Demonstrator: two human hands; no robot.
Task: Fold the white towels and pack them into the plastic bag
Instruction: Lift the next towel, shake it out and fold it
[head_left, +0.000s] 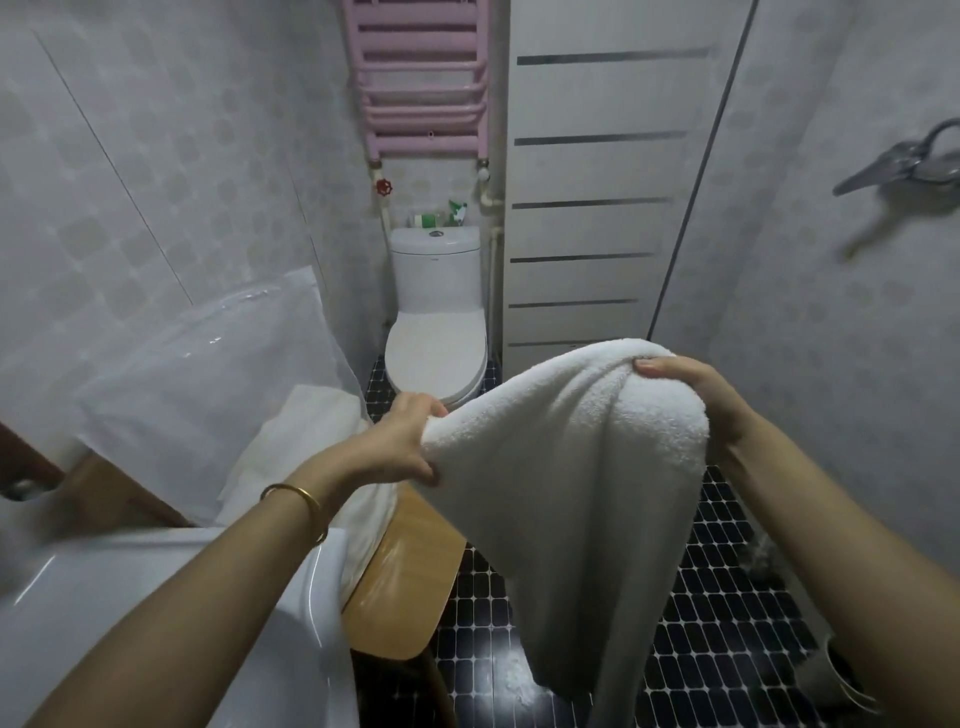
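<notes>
A thick white towel (566, 467) hangs in the air over the dark floor, draped between both hands. My left hand (402, 441) grips its left edge, fingers curled into the cloth. At the upper right corner my right hand (691, 384) holds the towel, thumb on top and fingers hidden behind the fabric. The clear plastic bag (208, 374) leans against the left wall above the counter. More white cloth (306, 441) lies in a heap on the wooden counter below my left arm.
A white sink basin (156, 613) fills the lower left, set in a wooden counter (395, 592). A toilet (436, 332) stands ahead under a pink radiator (423, 78). A shower fitting (904, 166) juts from the right wall. Dark mosaic tiles (727, 649) cover the floor.
</notes>
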